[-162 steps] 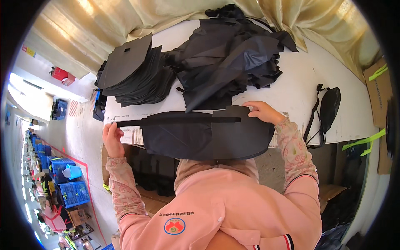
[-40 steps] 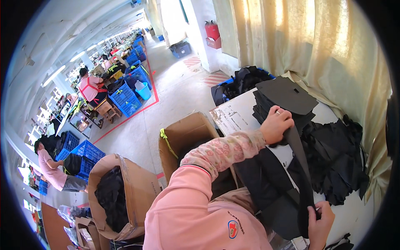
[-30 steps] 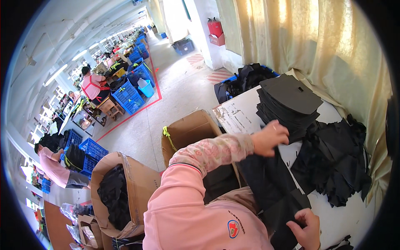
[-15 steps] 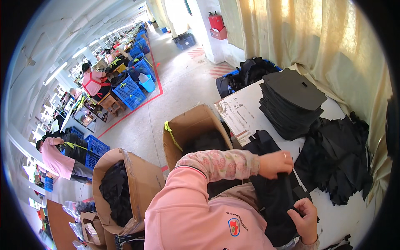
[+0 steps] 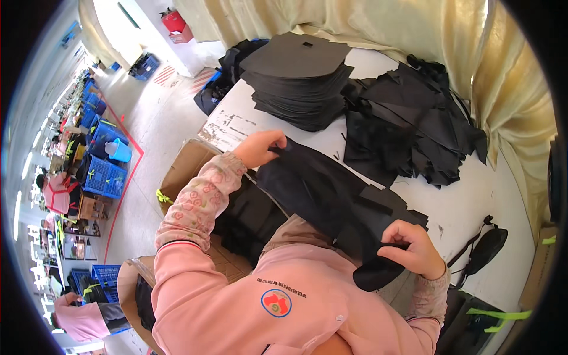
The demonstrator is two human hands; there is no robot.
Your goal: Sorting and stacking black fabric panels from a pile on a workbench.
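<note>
A long piece of black fabric (image 5: 319, 183) stretches between my two hands at the table's near edge. My left hand (image 5: 260, 149) pinches its far-left end between thumb and fingers. At its near-right end, my right hand (image 5: 412, 247) has thumb and fingers closed on the cloth, with a loose part drooping below. Small stiff black flaps show along the fabric near my right hand. Beyond it, a tall stack of dark panels (image 5: 299, 59) stands on the white table (image 5: 467, 195), and a loose heap of black fabric pieces (image 5: 414, 124) lies to its right.
A cardboard box (image 5: 189, 171) holding black material stands left of my lap, with another box (image 5: 127, 290) nearer. A black strapped item (image 5: 485, 248) lies on the table's right side. Curtains (image 5: 509, 77) hang behind the table. Blue crates (image 5: 106, 177) and several people are farther left.
My view has swung to the right. My hands have moved farther apart, and the black fabric now spans between them instead of lying bunched under them.
</note>
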